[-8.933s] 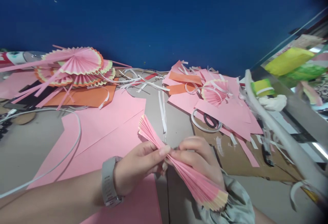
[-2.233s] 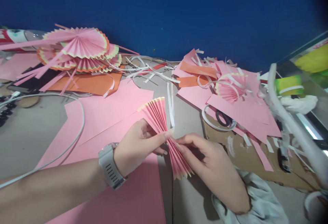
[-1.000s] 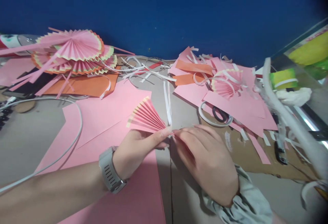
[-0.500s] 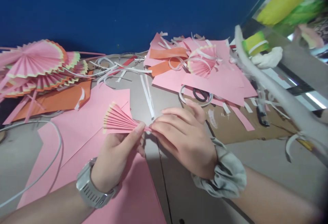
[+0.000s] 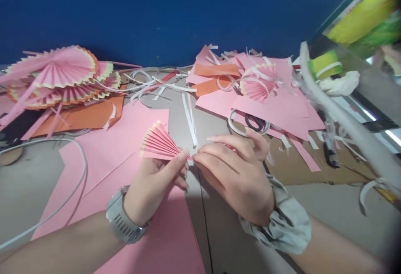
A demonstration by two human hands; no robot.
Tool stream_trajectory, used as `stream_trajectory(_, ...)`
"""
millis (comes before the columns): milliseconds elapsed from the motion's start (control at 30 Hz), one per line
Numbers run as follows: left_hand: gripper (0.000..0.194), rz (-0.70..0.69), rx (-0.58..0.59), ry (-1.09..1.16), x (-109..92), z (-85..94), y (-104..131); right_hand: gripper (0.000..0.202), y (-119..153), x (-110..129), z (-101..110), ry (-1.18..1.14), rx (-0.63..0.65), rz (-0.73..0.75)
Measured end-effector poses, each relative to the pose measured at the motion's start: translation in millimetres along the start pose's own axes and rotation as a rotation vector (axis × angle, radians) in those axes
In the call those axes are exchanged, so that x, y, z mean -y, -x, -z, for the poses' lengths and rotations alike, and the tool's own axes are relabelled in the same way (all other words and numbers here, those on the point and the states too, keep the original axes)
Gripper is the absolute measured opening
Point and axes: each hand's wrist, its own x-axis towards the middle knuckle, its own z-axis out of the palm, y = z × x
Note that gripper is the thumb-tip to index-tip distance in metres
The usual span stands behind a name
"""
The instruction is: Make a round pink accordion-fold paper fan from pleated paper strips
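Note:
A small pleated pink paper fan [image 5: 160, 142] with a pale yellow edge is spread to the left, its folds gathered to a narrow end. My left hand [image 5: 156, 178] pinches it near that end, thumb on top. At the tip, the fingers of my right hand [image 5: 236, 171] close on the gathered folds; its fingertips are partly hidden. A bit of pink shows behind the right-hand fingers. White paper strips [image 5: 190, 119] lie just beyond the hands. Beneath my left hand are large pink paper sheets [image 5: 109, 148].
Finished-looking pleated fans [image 5: 67, 71] are piled at the back left over orange paper [image 5: 81, 115]. Pink sheets and scraps [image 5: 282, 111] cover cardboard [image 5: 291, 169] at the right, with scissors [image 5: 330, 150] on it. A white cable [image 5: 84, 161] loops at the left. A blue wall [image 5: 156, 15] stands behind.
The view has shifted slightly, so everything sits further right in the picture. Both hands keep their hold on the fan; the right-hand fingers have moved only a little.

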Motion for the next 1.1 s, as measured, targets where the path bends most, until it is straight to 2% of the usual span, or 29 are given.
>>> stream_trajectory(267,0.034,-0.018,0.013,-0.054,-4.0,1.5,-1.4,0.013,-1.4,0.8,1.9,-0.003,0.004,-0.005)
stream_trajectory(400,0.037,0.039,0.055,-0.175,-14.8,4.0,-8.2,0.013,0.0,-1.2,0.5,-0.011,0.037,0.031)
stream_trajectory(600,0.033,0.073,0.264,-0.267,-27.9,10.2,-20.0,0.015,0.1,-2.2,-2.5,-0.022,0.093,0.109)
stream_trajectory(767,0.04,0.068,0.297,-0.227,-23.6,9.4,-21.0,0.012,-1.1,-1.8,-2.0,-0.002,0.056,0.088)
stream_trajectory(900,0.047,0.047,0.329,-0.304,-18.7,10.1,-18.6,0.009,-0.7,-1.8,-1.7,-0.014,0.049,0.047)
stream_trajectory(1100,0.053,-0.029,0.314,-0.387,-16.6,12.5,-16.7,0.009,-0.7,-2.7,0.5,-0.022,0.049,0.007)
